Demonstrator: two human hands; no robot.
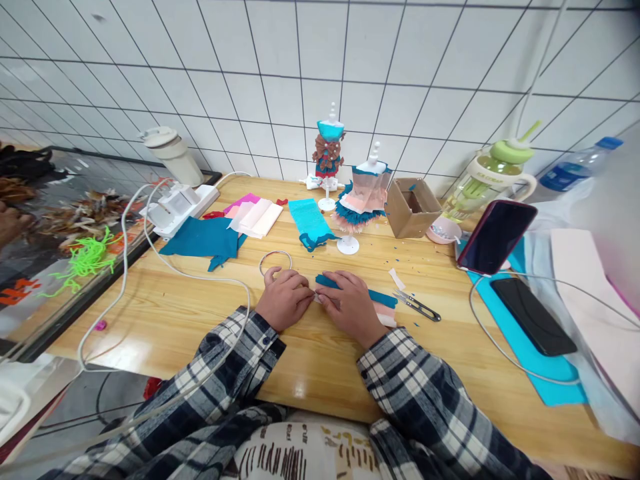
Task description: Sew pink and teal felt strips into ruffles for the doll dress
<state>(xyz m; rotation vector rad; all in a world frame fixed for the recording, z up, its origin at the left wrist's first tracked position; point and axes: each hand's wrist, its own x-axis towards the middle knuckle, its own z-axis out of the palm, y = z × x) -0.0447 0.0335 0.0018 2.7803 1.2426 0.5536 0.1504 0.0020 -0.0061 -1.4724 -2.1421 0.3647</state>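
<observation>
A layered strip of teal point(383, 297) and pale pink crepe paper point(384, 311) lies on the table in front of me. My right hand point(353, 307) is over its left part, fingers on top and thumb in front, gripping it. My left hand point(285, 300) is closed, its fingertips pinched together at the strip's left end; what exactly lies between them is mostly hidden. Just behind the left hand rests a thin ring point(275, 253). Small thread snips point(419, 307) lie right of the strip, beside a white paper scrap point(397, 279).
Two small dress-form stands, one with brown bows point(328, 152), one with a pink and teal skirt point(367, 193), stand behind. Around are a cardboard box point(414, 208), crepe sheets point(203, 239), phones point(534, 316) and a power strip point(185, 208). A white cable point(200, 275) crosses my left arm.
</observation>
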